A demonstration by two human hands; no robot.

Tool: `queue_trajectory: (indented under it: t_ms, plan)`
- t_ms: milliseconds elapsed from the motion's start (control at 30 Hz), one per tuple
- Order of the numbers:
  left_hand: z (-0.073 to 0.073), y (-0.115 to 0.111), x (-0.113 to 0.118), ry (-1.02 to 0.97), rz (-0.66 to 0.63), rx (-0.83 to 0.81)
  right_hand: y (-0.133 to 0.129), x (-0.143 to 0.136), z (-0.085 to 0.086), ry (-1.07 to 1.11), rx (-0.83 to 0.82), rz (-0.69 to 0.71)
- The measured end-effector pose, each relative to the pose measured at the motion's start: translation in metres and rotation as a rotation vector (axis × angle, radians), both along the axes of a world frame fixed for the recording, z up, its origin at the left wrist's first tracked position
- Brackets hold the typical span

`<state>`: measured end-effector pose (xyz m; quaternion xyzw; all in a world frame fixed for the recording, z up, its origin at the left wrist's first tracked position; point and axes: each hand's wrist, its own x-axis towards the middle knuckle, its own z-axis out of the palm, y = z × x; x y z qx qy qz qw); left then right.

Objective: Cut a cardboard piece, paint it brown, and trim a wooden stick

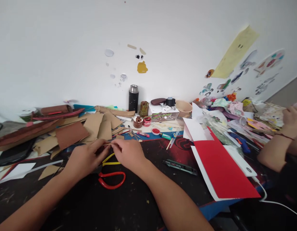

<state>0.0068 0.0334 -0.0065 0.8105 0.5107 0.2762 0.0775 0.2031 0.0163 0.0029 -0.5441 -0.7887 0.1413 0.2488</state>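
My left hand (87, 157) and my right hand (129, 154) meet over the dark table, fingertips close together. Both pinch a thin tan strip (107, 144), which looks like cardboard and is mostly covered by the fingers. Just below the hands lie scissors (112, 187) with one red and one yellow handle loop; their blades are hidden by my left hand. Left of my left hand is a pile of cut cardboard (93, 126), with a brown-painted piece (71, 134) at its front.
A green utility knife (179, 166) lies to the right, beside red card (225, 170) and a white phone-like device (241, 160) with a cable. Behind stand a black flask (133, 100), small paint pots (138, 122) and a white box (164, 114). Another person's arm (274, 150) rests at far right.
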Motion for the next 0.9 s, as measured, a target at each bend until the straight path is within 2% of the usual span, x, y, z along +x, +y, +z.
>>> queue_trajectory:
  t_ms: [100,200,333,400,633,800,900]
  plan:
    - [0.004,-0.001,0.002,-0.216,-0.038,-0.163,0.003,0.002,-0.003,0.249,-0.024,-0.016]
    - [0.008,-0.002,0.003,-0.403,-0.070,-0.307,0.004,0.002,-0.005,0.492,-0.125,-0.034]
    - [0.015,-0.003,0.005,-0.460,-0.081,-0.299,0.005,-0.001,-0.006,0.767,-0.348,0.016]
    - [0.018,-0.005,0.006,-0.497,-0.103,-0.277,0.005,-0.002,-0.006,0.857,-0.408,0.034]
    - [0.019,-0.006,0.009,-0.562,-0.074,-0.256,0.007,-0.003,-0.011,0.829,-0.413,0.067]
    - [0.021,-0.005,0.010,-0.637,-0.056,-0.377,0.008,-0.003,-0.012,0.819,-0.470,0.086]
    - [0.023,-0.006,0.010,-0.640,-0.035,-0.369,0.007,-0.002,-0.010,0.701,-0.389,0.059]
